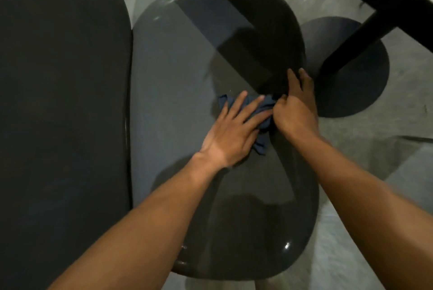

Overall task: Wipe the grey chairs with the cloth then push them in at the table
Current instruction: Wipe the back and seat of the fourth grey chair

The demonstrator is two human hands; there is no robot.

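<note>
Centrally on the grey chair, the left hand is pressing flat-fingered on the cloth; the right hand is gripping its adjoining end.

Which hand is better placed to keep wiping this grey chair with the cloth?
Left. The left hand lies flat with spread fingers on the blue cloth, pressing it onto the grey chair. The right hand grips the chair's edge, seemingly steadying it.

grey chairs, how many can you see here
2: one grey chair under both hands at centre, the other beside it on the left. More may stand outside the view.
</note>
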